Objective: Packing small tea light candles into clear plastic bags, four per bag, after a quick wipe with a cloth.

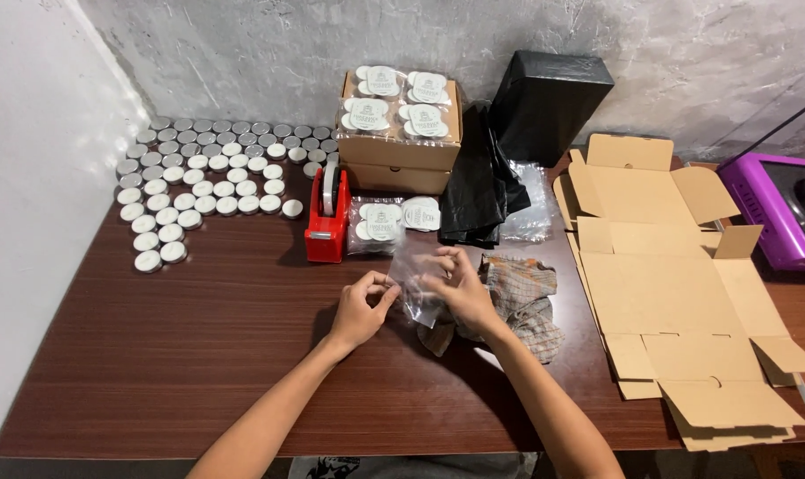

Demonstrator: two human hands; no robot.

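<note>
Head view. Both forearms enter from the bottom edge and meet over the middle of the dark wood table (181, 355). Left hand (360, 310): fingers curled, thumb and forefinger pinched on the left edge of a small clear plastic bag (411, 282). Right hand (460, 288): fingers bent narrow, gripping the same bag at its right side and top. Bag sits between the two hands, raised just above the tabletop, partly crumpled, contents not discernible.

Just beyond and under the right hand: a checked cloth (527, 302), bunched. Right of it, flattened cardboard box blanks (668, 293), stacked, well apart from the hands. Behind the hands: red tape dispenser (328, 217), upright; beside it a clear pack of round white items (394, 220). Further back, a brown carton (401, 151) with similar packs on top, a black plastic bag (482, 191), and a black box (549, 102) against the wall. Far left: rows of tealight candles (203, 173) in metal cups. Purple device (775, 208) at right edge.
</note>
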